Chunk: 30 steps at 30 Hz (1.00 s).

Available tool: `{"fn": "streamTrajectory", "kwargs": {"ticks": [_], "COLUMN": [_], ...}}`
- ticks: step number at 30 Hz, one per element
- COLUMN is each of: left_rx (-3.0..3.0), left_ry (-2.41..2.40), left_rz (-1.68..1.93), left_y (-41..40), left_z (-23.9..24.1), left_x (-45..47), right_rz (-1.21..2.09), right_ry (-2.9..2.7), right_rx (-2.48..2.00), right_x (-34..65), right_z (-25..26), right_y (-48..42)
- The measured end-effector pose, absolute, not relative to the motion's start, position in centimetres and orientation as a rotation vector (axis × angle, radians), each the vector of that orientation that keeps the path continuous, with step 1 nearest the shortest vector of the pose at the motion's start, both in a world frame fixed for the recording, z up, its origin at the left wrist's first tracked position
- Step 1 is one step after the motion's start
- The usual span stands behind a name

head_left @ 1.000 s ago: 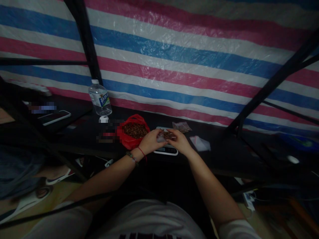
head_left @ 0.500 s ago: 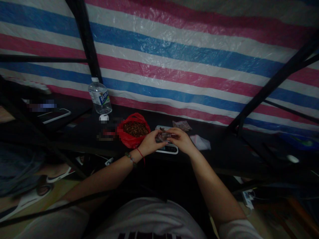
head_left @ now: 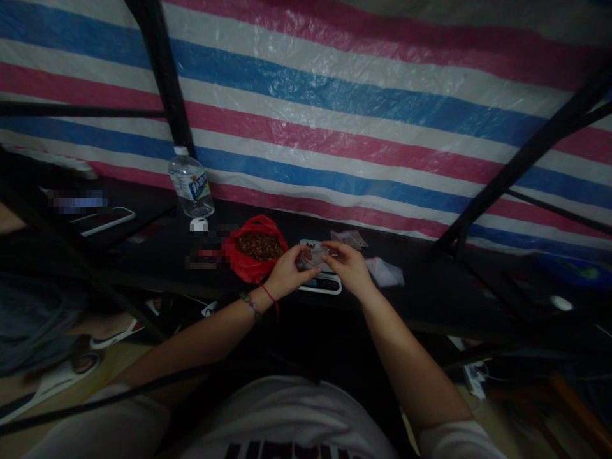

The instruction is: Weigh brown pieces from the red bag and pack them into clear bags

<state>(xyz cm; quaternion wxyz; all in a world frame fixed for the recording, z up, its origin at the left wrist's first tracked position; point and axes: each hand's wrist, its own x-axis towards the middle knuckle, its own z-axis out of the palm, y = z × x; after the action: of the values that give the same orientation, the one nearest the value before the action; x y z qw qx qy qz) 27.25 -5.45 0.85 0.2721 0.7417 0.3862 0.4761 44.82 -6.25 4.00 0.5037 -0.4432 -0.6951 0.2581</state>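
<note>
Both hands meet over a small digital scale [head_left: 319, 282] on the dark table [head_left: 157, 255]. The left hand [head_left: 285, 275] and right hand [head_left: 348, 266] pinch a small clear plastic bag [head_left: 313, 257] between them. Just left of the scale lies an open red bag of brown pieces [head_left: 255, 250]. A water bottle [head_left: 190, 183] stands further left, against the striped tarpaulin [head_left: 335, 108].

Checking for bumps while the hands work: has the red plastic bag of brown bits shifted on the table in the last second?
No. The red plastic bag of brown bits still sits just left of the white digital scale, right of the clear water bottle.
</note>
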Motion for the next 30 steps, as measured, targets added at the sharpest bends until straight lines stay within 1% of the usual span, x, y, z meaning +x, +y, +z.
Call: {"fn": "streamTrajectory", "kwargs": {"ticks": [7, 9, 13, 17, 18, 20, 23, 26, 30], "left_rx": [1.982, 1.965, 1.894, 1.796, 1.758, 1.658, 1.496, 1.403, 1.346], "left_ry": [1.020, 1.011, 1.002, 1.092, 1.106, 1.105, 1.073, 1.040, 1.007], "left_rz": [1.291, 1.296, 1.293, 1.341, 1.354, 1.358, 1.325, 1.266, 1.225], "left_y": [-5.5, -5.5, -5.1, -3.9, -3.6, -2.9, -2.3, -2.2, -2.1], "left_z": [0.9, 1.0, 0.9, 0.4, 0.2, -0.2, -0.7, -0.7, -0.6], "left_x": [27.2, 27.1, 26.9, 26.3, 26.1, 25.7, 25.5, 25.5, 25.3], "right_rz": [0.694, 0.666, 0.470, 0.189, 0.169, 0.257, 0.301, 0.214, -0.035], "right_ry": [-1.785, -1.864, -2.026, -1.834, -1.759, -1.636, -1.609, -1.713, -1.778], "right_rx": [-0.978, -0.981, -1.103, -1.334, -1.410, -1.565, -1.740, -1.757, -1.579], "right_x": [45.3, 45.8, 48.0, 51.9, 52.9, 54.6, 56.1, 56.3, 54.4], "right_z": [4.0, 4.3, 4.4, 1.8, 0.8, -1.4, -4.0, -4.6, -2.7], "right_y": [-6.4, -6.5, -5.7, -3.0, -2.3, -1.2, -0.6, -0.6, -0.4]}}
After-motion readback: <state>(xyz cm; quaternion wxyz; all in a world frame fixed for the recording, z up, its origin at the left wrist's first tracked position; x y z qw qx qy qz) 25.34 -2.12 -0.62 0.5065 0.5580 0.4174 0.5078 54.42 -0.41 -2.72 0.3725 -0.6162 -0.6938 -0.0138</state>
